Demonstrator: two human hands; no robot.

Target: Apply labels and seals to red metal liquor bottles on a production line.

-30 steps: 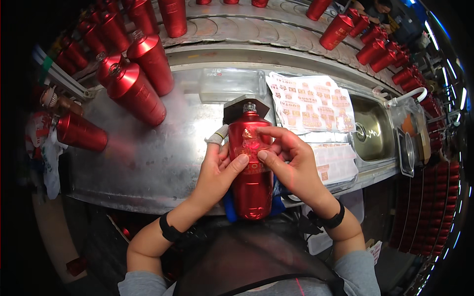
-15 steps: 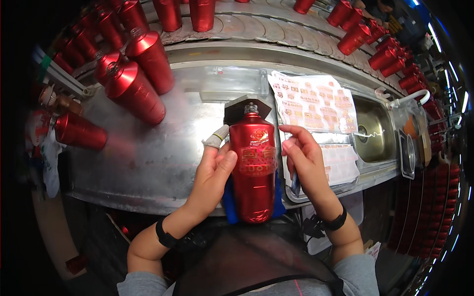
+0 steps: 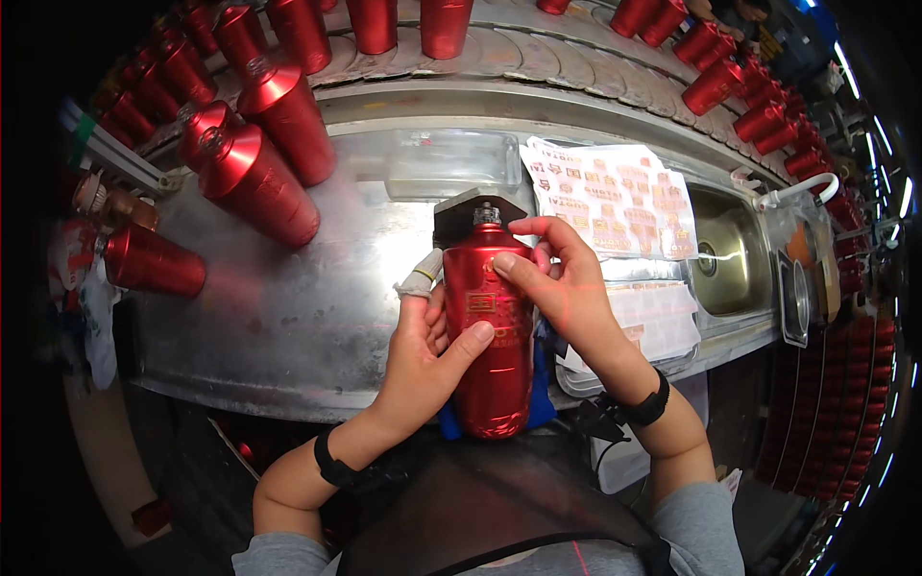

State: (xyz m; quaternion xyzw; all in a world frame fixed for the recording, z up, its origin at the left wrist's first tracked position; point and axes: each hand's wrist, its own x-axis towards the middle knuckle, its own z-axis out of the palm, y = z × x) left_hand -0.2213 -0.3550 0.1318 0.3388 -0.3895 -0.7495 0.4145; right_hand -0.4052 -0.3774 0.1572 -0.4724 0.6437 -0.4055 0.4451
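Person's L hand (image 3: 423, 355) clasps red btl (image 3: 499, 374) round its left side, thumb on front; R hand (image 3: 562, 278) has thumb & fingers on its upper right. Btl's at ctr, near edge of metal counter (image 3: 288, 336), neck pointing far, w/ blue cloth (image 3: 544, 403) by base. Printed sheets (image 3: 610, 206) at right.

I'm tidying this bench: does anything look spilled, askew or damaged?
Slightly: the far printed sheets beside the sink lie unevenly, their edges staggered rather than squared. I see no spill, and the red bottle between the left hand and right hand shows no obvious damage.
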